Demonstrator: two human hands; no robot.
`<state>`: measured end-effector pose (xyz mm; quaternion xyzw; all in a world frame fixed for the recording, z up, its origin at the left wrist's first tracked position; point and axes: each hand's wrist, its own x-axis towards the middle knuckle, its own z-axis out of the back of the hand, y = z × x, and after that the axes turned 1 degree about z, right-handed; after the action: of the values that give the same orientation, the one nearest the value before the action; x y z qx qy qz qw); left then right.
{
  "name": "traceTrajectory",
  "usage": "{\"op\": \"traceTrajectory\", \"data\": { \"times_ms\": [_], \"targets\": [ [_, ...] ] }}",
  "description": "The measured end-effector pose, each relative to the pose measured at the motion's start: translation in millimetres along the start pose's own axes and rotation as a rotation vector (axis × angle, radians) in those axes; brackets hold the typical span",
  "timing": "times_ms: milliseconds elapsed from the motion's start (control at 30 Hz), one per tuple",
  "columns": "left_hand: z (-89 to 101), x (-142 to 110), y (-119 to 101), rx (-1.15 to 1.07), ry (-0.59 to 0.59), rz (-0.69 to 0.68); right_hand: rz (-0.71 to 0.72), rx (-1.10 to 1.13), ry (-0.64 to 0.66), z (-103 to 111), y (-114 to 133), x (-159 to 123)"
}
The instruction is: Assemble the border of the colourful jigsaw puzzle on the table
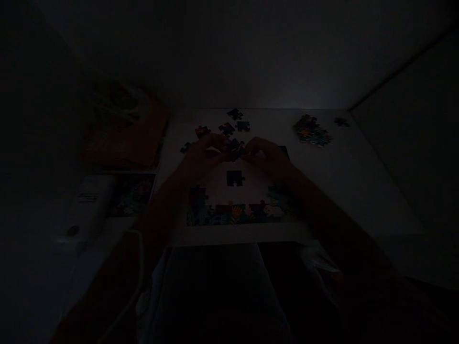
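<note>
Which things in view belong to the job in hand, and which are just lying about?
Part of the job:
dark puzzle part, held between left hand and right hand
partly joined puzzle
loose pieces
pile of pieces

Apparently just lying about:
orange packet
white cable

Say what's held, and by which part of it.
Dark jigsaw piece or pieces, count unclear: left edge in the left hand, right edge in the right hand.
</note>
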<state>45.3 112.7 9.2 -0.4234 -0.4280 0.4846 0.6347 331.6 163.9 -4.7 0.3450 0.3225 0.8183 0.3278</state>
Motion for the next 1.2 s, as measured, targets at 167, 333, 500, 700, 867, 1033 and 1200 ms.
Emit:
{"op": "traceTrajectory", "data": {
  "times_ms": [167, 333, 500, 700, 867, 1033, 1200],
  "targets": [
    [-2.6, -7, -4, -0.020, 0.106, -0.005, -0.007, 0.013, -0.063, -1, 1, 0],
    [-5.5, -9, -11, -0.048, 0.132, 0.100, -0.050, -0.001, -0.053, -3, 5, -1],
    [-13.0, -6, -8, -0.156, 0.051, 0.119, -0.033, 0.010, -0.058, -4, 7, -1],
    [-4.5, -2, -6, -0.028, 0.102, 0.064, -0.021, -0.003, -0.049, 0, 1, 2],
    [0.9, 0, -8, 0.082, 0.067, 0.050, -0.019, -0.090, -0.061, 2, 5, -2],
    [-1.9, 1, -7, 0.073, 0.083, 0.060, 0.015, -0.298, -0.011, 10, 15, -4],
    [-2.7, -2, -12, 0.104, 0.093, 0.060, 0.023, -0.380, -0.017, 16, 20, -3]
  ]
}}
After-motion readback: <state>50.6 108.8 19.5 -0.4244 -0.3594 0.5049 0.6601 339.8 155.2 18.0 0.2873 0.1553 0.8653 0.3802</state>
